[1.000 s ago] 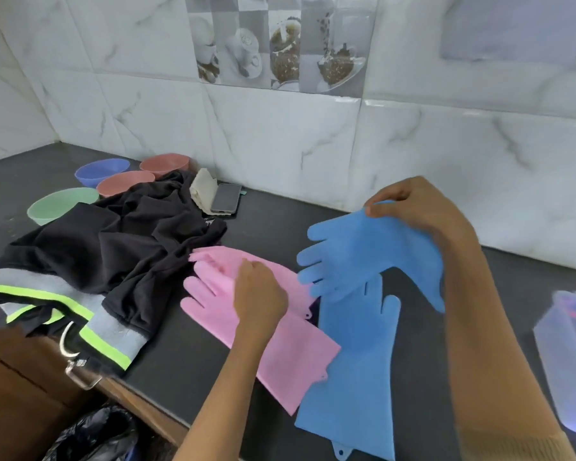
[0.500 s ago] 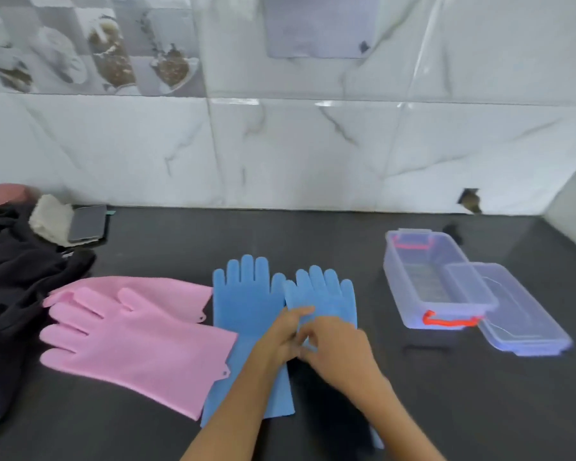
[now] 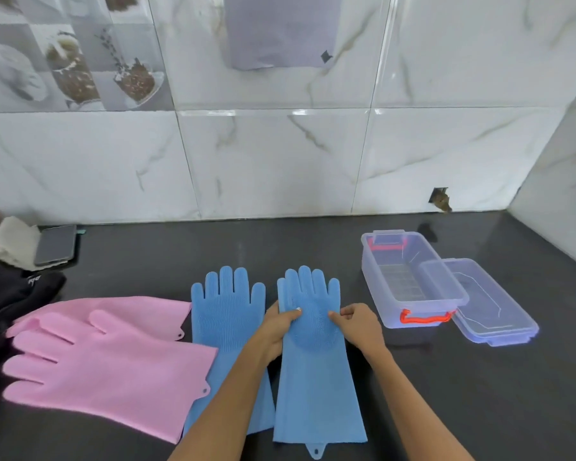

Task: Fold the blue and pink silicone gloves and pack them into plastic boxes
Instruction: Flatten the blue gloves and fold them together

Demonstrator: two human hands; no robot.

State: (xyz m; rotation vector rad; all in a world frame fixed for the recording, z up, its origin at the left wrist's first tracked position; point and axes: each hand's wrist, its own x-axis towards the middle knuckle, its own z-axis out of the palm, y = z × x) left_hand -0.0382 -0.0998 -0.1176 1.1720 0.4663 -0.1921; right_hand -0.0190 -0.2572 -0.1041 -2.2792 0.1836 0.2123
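Two blue silicone gloves lie flat side by side on the dark counter, fingers pointing at the wall. My left hand pinches the left edge of the right blue glove at the palm, and my right hand pinches its right edge. The left blue glove lies untouched beside it. Two pink gloves, the near one overlapping the far one, lie to the left. A clear plastic box with red handles stands open at the right, its lid leaning against it.
A black garment lies at the left edge. Behind it sit a phone and a beige cloth. The marble tiled wall runs along the back, and a side wall closes the right corner.
The view swung right, away from the garment and bowls. The blue glove held in the air a second ago now lies flat beside the other, and both hands grip its edges.
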